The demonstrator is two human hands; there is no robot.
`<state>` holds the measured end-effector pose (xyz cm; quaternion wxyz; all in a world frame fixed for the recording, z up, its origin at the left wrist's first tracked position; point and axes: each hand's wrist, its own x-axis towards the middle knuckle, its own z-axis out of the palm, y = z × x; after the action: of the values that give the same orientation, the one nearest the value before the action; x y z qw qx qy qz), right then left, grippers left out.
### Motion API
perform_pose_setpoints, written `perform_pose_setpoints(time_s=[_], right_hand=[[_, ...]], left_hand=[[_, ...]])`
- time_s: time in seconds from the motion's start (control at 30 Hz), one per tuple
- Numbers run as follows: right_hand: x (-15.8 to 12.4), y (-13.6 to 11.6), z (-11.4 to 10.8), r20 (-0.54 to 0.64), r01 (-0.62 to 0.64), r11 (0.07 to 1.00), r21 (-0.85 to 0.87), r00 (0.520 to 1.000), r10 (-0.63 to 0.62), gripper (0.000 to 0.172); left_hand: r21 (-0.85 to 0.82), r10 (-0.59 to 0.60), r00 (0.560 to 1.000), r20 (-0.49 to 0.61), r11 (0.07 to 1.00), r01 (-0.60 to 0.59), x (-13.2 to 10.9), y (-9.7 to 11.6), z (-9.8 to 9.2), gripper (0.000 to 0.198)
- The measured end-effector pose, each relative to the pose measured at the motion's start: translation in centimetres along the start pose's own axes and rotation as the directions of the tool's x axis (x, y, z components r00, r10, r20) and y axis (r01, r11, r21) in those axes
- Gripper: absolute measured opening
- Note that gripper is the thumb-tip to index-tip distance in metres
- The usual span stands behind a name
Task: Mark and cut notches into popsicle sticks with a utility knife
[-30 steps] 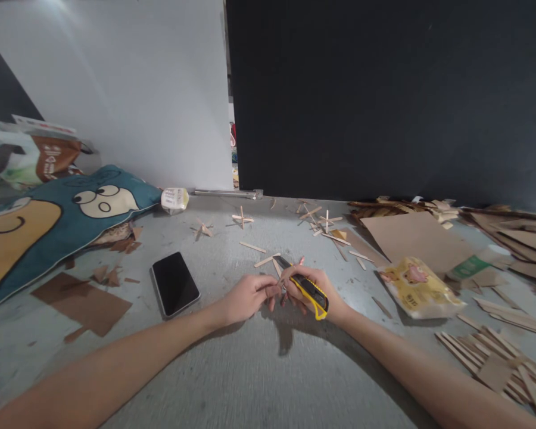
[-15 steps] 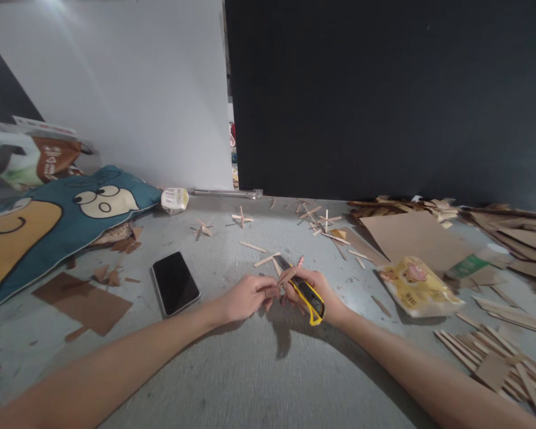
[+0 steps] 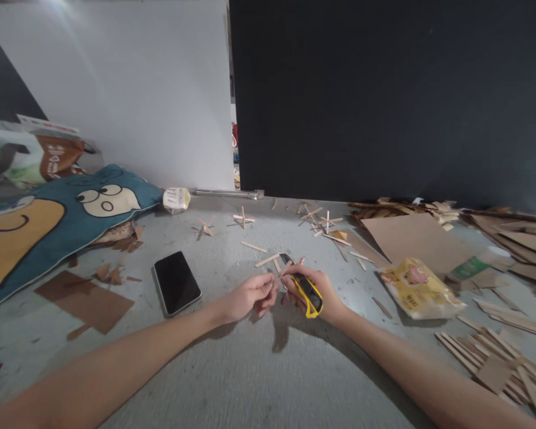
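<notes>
My right hand [image 3: 315, 286] is wrapped round a yellow and black utility knife [image 3: 313, 298], its dark blade end pointing away from me. A thin thing with a reddish tip [image 3: 302, 261] pokes out beside the knife; its kind is unclear. My left hand [image 3: 252, 295] is closed in a pinch on a small wooden stick [image 3: 284, 270], which reaches across to the fingers of my right hand. Just beyond the hands lie loose wooden craft sticks [image 3: 267, 260]. Small crossed-stick pieces [image 3: 243, 219] stand farther back on the grey table.
A phone [image 3: 177, 282] and brown cardboard [image 3: 84, 301] lie left, near a blue cushion [image 3: 111, 205]. To the right are a yellow tissue pack [image 3: 417, 289], a plastic bottle [image 3: 477, 263] and a stick pile [image 3: 495, 363]. A dark panel [image 3: 384, 95] rises behind.
The stick between my hands has turned and less of it shows. My left fingers have drawn slightly apart from the right hand, and the knife has tilted a little, its yellow end rising.
</notes>
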<state>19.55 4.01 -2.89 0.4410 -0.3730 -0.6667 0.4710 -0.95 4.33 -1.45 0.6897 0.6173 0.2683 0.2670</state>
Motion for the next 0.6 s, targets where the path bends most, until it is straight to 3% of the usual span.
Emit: perform_pose_setpoints(time_s=[0.6], right_hand=[[0.1,-1.1,-0.2,0.089,-0.007,0.998,0.067,0.996,0.001,0.041]], left_hand=[[0.089,-0.007,0.999,-0.052,0.996,0.012,0.1,-0.7,0.4,0.050]])
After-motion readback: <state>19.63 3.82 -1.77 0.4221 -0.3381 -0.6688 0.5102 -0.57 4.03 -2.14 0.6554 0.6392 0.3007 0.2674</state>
